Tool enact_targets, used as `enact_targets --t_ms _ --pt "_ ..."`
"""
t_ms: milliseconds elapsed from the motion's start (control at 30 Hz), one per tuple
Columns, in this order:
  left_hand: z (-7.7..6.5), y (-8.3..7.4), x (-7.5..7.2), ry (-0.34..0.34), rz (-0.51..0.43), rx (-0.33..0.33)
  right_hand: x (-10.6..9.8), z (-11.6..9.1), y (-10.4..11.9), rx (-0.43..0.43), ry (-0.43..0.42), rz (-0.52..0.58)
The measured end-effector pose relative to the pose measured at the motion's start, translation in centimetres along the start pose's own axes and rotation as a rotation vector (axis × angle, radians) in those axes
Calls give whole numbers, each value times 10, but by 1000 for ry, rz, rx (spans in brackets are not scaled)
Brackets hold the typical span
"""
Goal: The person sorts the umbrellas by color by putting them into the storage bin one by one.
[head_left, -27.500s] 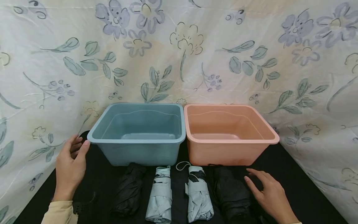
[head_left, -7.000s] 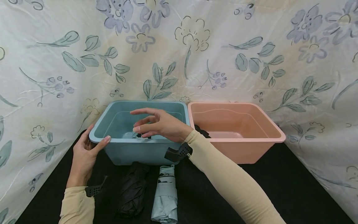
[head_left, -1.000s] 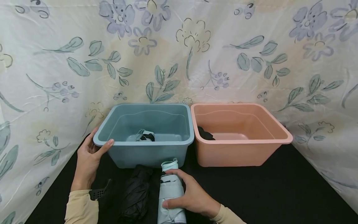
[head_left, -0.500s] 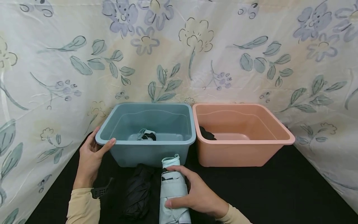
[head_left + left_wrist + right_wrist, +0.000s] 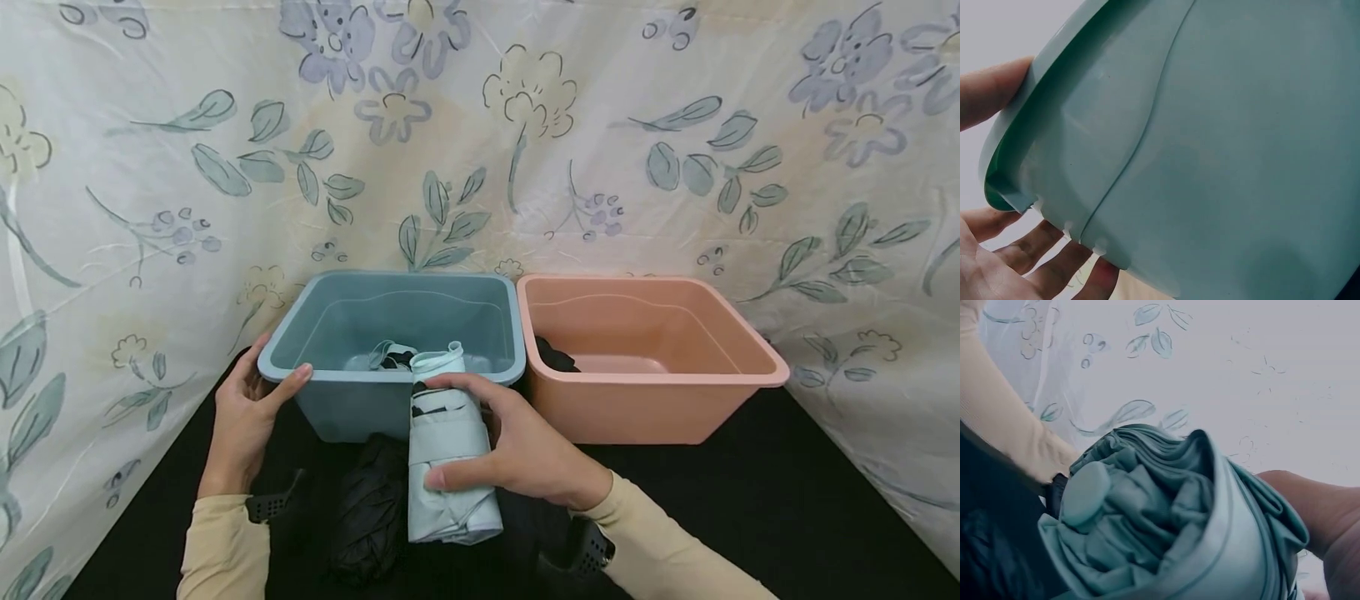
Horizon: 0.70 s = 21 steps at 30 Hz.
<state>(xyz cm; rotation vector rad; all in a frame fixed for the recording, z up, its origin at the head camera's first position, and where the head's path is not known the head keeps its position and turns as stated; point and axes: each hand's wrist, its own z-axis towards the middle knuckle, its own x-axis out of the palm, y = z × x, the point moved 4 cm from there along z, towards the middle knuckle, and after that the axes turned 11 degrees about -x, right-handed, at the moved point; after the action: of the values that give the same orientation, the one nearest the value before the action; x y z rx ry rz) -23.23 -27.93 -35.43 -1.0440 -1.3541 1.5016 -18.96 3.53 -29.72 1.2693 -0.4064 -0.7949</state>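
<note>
My right hand [image 5: 536,446] grips a folded light blue umbrella [image 5: 448,437], thumb across its front and fingers behind. It is raised upright, its looped handle end overlapping the front rim of the blue bin [image 5: 360,377]. The right wrist view shows the gathered cloth end of the umbrella [image 5: 1147,519] close up. My left hand [image 5: 243,421] holds the bin's left front corner, thumb on the rim. In the left wrist view the fingers [image 5: 1041,240] lie along the outer wall of the bin [image 5: 1222,150]. Inside the bin lies another light blue umbrella [image 5: 396,357], partly hidden.
A black folded umbrella [image 5: 367,508] lies on the black cloth [image 5: 720,508] in front of the blue bin. The orange bin [image 5: 652,412] stands directly right of it, with a dark bundle [image 5: 555,357] inside at its left. A floral curtain [image 5: 465,133] hangs behind.
Over the last second my right hand has lifted the light blue umbrella from the cloth up to the bin's front. Earlier, an umbrella and a black bundle left the cloth. The left hand stays put.
</note>
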Motion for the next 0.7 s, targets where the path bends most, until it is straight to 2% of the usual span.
enact_targets --t_ms 300,500,700 --pt "2 -1 -2 8 -5 16 -19 52 21 8 0 -27" --pt "1 0 -1 2 15 7 -30 86 20 48 -28 0" --pt "0 0 1 -3 2 10 -31 120 14 96 -46 17"
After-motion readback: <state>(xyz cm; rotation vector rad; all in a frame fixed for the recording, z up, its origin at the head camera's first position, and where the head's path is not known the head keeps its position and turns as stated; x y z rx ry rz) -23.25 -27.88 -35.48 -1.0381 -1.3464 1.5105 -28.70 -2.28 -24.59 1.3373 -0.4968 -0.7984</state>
